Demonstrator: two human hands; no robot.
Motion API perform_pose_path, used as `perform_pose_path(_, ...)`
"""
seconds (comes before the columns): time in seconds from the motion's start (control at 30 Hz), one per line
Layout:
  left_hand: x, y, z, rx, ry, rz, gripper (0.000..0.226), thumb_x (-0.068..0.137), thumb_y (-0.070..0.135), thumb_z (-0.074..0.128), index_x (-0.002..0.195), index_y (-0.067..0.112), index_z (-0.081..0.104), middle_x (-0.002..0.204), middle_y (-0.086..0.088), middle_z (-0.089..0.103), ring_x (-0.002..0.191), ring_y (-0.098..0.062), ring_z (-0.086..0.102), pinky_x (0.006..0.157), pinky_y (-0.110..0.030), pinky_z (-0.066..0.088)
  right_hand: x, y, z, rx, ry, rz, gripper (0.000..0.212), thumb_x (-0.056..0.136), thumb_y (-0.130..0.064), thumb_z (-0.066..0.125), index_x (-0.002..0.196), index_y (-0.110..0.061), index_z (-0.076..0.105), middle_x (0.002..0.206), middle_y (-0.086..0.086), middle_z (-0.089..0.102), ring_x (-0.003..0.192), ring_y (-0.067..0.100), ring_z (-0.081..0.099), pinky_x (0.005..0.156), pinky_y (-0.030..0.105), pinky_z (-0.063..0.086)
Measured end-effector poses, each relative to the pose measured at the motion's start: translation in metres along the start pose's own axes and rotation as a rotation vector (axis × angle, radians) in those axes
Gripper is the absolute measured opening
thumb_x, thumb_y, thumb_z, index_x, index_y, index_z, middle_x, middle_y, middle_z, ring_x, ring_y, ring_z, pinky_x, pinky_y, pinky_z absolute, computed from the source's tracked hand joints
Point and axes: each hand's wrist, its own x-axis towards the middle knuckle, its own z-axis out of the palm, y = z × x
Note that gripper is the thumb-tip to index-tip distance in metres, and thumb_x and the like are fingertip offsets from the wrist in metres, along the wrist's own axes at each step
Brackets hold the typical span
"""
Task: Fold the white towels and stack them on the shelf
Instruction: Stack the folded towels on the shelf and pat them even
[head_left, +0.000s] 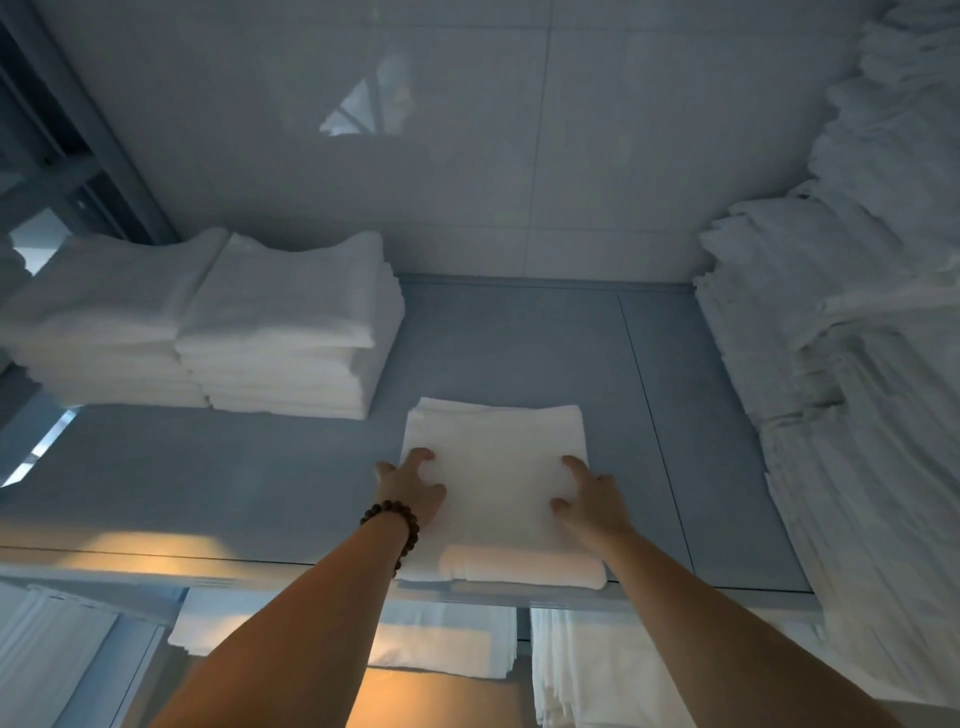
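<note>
Hands rest apart, fingers spread, on a folded white cloth towel: the left hand, with a brown bead bracelet at its wrist, lies at the towel's left edge and the right hand near its right edge, neither gripping it. The towel lies at the front of a flat grey shelf. Two stacks of folded white towels stand side by side at the back left, and a tall pile of white linen fills the right.

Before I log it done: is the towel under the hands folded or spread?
Folded: the towel lies as a compact layered rectangle on the shelf.
</note>
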Motion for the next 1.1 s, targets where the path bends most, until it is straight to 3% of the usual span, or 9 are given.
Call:
perform_pose_path(0.1,0.003,-0.001,-0.003,-0.011,-0.039,0.022,0.040,0.086,0.025,0.056,0.124,0.034,0.047,0.113,-0.006,0.026,0.068,-0.022,0.053,0.064,-0.025,0.046,0.002,-0.002,-0.004,0.027,-0.024,0.001,0.063,0.088,-0.029,0.059,0.144,-0.031,0.029,0.126,0.022,0.040,0.113,0.038,0.051,0.098,0.040,0.044)
perform_pose_path(0.2,0.005,-0.001,-0.004,-0.038,-0.051,0.030,0.039,0.086,0.025,0.057,0.123,0.033,0.049,0.119,-0.008,0.028,0.068,-0.020,0.053,0.063,-0.022,0.043,0.002,-0.003,-0.006,0.043,-0.033,-0.006,0.064,0.087,-0.026,0.060,0.143,-0.031,0.030,0.126,0.021,0.040,0.111,0.037,0.052,0.097,0.040,0.045)
perform_pose_path(0.33,0.008,0.001,-0.007,-0.059,-0.052,0.041,0.036,0.086,0.024,0.058,0.121,0.032,0.054,0.126,-0.011,0.034,0.072,-0.017,0.052,0.071,-0.024,0.045,0.002,-0.004,-0.007,0.162,-0.030,0.018,0.064,0.084,-0.017,0.062,0.140,-0.032,0.035,0.124,0.020,0.044,0.105,0.035,0.057,0.092,0.036,0.048)
perform_pose_path(0.5,0.007,-0.002,-0.010,-0.095,-0.125,0.106,0.040,0.088,0.022,0.058,0.125,0.034,0.052,0.130,-0.009,0.045,0.097,-0.024,0.055,0.076,-0.026,0.046,0.000,-0.002,-0.007,0.308,-0.016,0.035,0.062,0.080,-0.011,0.061,0.135,-0.031,0.042,0.122,0.014,0.054,0.099,0.030,0.060,0.079,0.029,0.049)
perform_pose_path(0.7,-0.002,-0.005,-0.005,-0.109,-0.067,0.138,0.039,0.091,0.016,0.053,0.128,0.029,0.052,0.130,-0.008,0.035,0.093,-0.020,0.048,0.081,-0.023,0.043,-0.004,-0.004,-0.003,0.355,0.045,0.006,0.056,0.080,-0.006,0.055,0.131,-0.028,0.048,0.118,0.015,0.053,0.074,0.024,0.059,0.057,0.022,0.044)
perform_pose_path(0.93,-0.021,-0.020,-0.014,-0.116,0.085,0.177,0.041,0.093,0.014,0.048,0.131,0.029,0.050,0.135,-0.001,0.031,0.095,-0.013,0.042,0.092,-0.018,0.037,-0.018,-0.026,0.005,0.250,0.091,-0.131,0.055,0.084,0.003,0.047,0.132,-0.024,0.048,0.124,0.014,0.041,0.101,0.032,0.055,0.089,0.038,0.048)
perform_pose_path(1.1,-0.039,-0.051,-0.051,-0.133,0.220,0.172,0.042,0.092,0.021,0.050,0.131,0.037,0.048,0.140,0.003,0.030,0.097,-0.012,0.044,0.092,-0.019,0.036,-0.030,-0.069,0.013,0.128,0.149,-0.291,0.051,0.087,0.000,0.042,0.127,-0.030,0.051,0.126,0.007,0.039,0.104,0.028,0.055,0.093,0.036,0.046)
